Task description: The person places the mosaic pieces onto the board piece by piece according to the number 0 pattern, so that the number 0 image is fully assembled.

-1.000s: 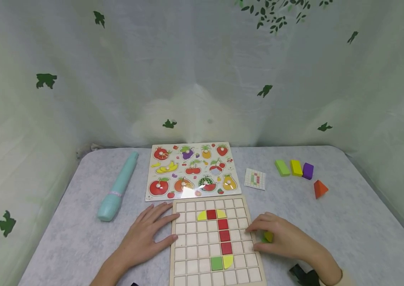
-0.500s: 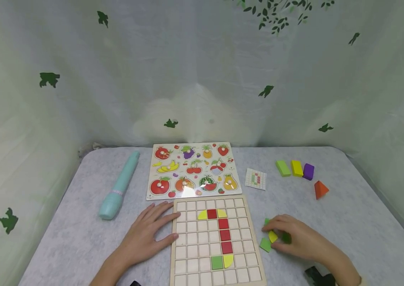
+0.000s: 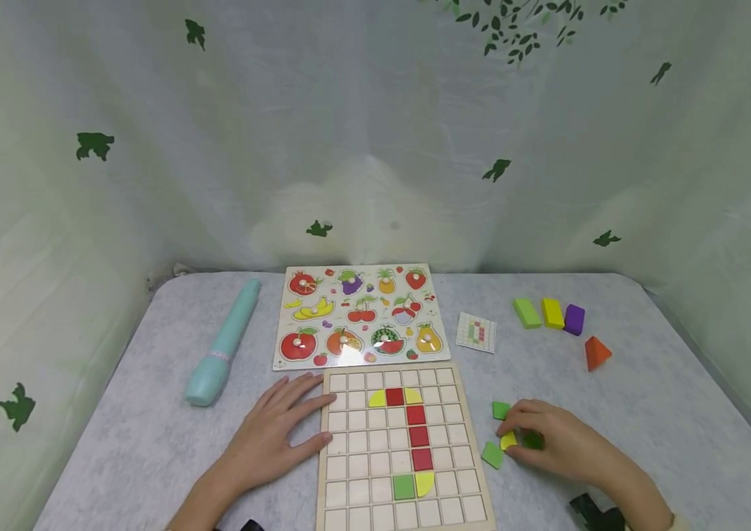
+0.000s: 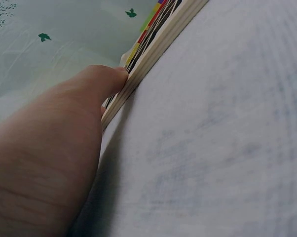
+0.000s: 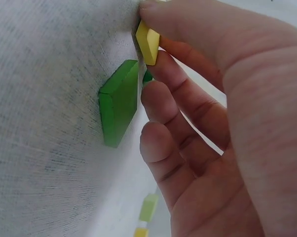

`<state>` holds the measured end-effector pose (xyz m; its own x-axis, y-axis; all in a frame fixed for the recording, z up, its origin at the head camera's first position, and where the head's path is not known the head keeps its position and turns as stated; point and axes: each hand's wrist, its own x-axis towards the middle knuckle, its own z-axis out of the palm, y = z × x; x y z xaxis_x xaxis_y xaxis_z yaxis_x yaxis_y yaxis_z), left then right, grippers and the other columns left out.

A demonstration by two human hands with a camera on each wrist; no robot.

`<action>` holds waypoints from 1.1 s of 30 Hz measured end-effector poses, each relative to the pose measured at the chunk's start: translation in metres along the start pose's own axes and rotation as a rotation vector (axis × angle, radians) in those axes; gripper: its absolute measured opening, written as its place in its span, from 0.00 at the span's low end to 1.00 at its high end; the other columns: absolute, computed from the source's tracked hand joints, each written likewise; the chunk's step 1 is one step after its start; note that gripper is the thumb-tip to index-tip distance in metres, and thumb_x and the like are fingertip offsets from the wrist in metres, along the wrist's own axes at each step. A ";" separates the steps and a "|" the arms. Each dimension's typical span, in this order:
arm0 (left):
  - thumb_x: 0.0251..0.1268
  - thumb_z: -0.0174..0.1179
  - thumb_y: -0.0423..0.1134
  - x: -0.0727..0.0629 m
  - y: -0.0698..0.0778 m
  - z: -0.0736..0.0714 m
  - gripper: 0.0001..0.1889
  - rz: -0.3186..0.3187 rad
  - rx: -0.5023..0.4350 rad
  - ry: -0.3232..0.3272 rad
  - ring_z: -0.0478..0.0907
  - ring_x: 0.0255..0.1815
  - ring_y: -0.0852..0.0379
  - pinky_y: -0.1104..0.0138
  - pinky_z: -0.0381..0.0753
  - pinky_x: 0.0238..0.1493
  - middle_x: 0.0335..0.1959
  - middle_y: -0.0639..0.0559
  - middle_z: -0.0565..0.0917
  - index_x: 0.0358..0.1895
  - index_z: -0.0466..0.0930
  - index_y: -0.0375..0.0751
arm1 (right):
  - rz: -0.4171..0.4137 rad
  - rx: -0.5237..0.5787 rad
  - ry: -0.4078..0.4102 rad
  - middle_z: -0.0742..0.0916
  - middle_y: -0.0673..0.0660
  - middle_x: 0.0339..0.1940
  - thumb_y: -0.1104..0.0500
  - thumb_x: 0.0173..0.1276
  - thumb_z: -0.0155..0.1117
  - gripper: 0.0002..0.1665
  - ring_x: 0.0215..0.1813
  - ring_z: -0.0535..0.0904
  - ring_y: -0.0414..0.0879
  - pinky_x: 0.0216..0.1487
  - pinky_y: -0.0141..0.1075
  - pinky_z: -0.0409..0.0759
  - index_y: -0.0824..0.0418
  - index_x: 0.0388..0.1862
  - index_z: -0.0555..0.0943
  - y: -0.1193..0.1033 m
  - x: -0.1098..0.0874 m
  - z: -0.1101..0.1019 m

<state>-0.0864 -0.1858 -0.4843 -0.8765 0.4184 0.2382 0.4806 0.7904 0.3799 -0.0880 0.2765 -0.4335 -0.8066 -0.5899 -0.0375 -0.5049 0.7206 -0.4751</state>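
Note:
My left hand (image 3: 274,435) lies flat on the table with fingers spread, its fingertips and thumb touching the left edge of a wooden grid board (image 3: 336,470). Red squares, yellow quarter-round pieces and a green square (image 3: 403,487) sit in some of the board's cells. Right of the board, my right hand (image 3: 558,435) pinches a yellow quarter-round piece (image 5: 148,42) between thumb and fingers, low over the table. Green square pieces (image 3: 492,454) lie around that hand; one thick green piece (image 5: 120,104) shows under the palm in the right wrist view.
Behind the board lies a fruit peg puzzle (image 3: 362,296). A small pattern card (image 3: 476,333) is to its right. Light green (image 3: 527,313), yellow (image 3: 552,313) and purple (image 3: 574,319) blocks and an orange triangular block (image 3: 596,354) stand farther right. A long pale-teal tapered object (image 3: 223,346) lies left.
My right hand has moved right, away from the board's edge, uncovering green pieces on the table. The left hand stays in place.

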 end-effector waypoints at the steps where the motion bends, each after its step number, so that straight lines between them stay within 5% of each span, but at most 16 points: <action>1: 0.63 0.67 0.63 0.000 0.000 0.000 0.31 0.002 0.001 0.001 0.64 0.79 0.55 0.51 0.53 0.82 0.76 0.55 0.71 0.69 0.78 0.62 | 0.002 -0.001 0.000 0.82 0.34 0.45 0.50 0.67 0.75 0.11 0.45 0.76 0.32 0.43 0.30 0.83 0.38 0.47 0.87 -0.001 0.001 0.000; 8: 0.63 0.67 0.63 0.000 0.000 -0.001 0.31 0.007 0.008 0.004 0.64 0.79 0.55 0.51 0.53 0.82 0.76 0.55 0.72 0.69 0.78 0.62 | -0.044 0.022 -0.003 0.82 0.34 0.44 0.48 0.69 0.74 0.09 0.41 0.76 0.32 0.39 0.29 0.81 0.37 0.47 0.86 -0.011 0.011 0.000; 21: 0.64 0.65 0.64 0.000 0.000 0.000 0.31 -0.005 -0.017 -0.005 0.63 0.79 0.55 0.51 0.52 0.83 0.77 0.56 0.70 0.70 0.78 0.63 | -0.144 0.045 -0.076 0.83 0.34 0.48 0.48 0.69 0.73 0.08 0.48 0.79 0.34 0.51 0.32 0.85 0.40 0.47 0.87 -0.049 0.048 0.010; 33: 0.65 0.66 0.64 -0.001 0.001 -0.002 0.31 0.006 -0.027 0.007 0.64 0.79 0.54 0.51 0.52 0.82 0.77 0.55 0.71 0.70 0.78 0.62 | -0.331 0.094 -0.119 0.83 0.38 0.44 0.51 0.72 0.71 0.07 0.41 0.77 0.34 0.45 0.22 0.79 0.46 0.47 0.88 -0.080 0.075 0.029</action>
<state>-0.0845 -0.1861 -0.4821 -0.8736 0.4195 0.2469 0.4862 0.7758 0.4021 -0.0993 0.1642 -0.4234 -0.5596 -0.8281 0.0324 -0.6980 0.4499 -0.5571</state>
